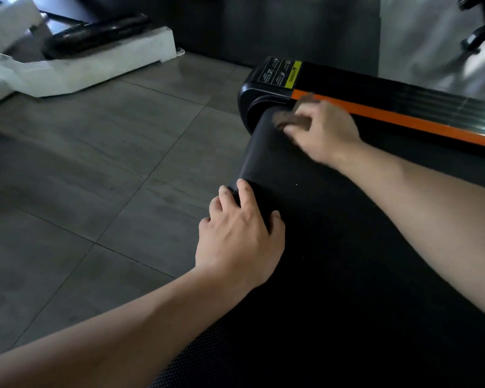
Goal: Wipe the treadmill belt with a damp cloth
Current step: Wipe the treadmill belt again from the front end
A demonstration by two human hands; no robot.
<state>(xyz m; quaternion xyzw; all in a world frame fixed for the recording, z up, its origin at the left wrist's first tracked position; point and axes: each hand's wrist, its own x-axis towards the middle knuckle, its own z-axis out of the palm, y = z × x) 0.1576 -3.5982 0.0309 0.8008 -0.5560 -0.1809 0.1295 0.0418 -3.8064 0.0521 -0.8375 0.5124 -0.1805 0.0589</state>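
While the left hand [238, 239] rests with relaxed, spread fingers draped over the rounded end of the one treadmill belt [333, 275], the right hand [324, 133], at one o'clock from it, grips the single brown cloth [287, 120] against the belt beside the orange rail [403, 121].

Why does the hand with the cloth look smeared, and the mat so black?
Head view: the right hand and brown cloth are motion-blurred, while the left hand on the treadmill belt is sharp; dim light leaves the belt almost featureless black, with texture showing only along its left edge; the white blocks at the top-left corner are smeared too.
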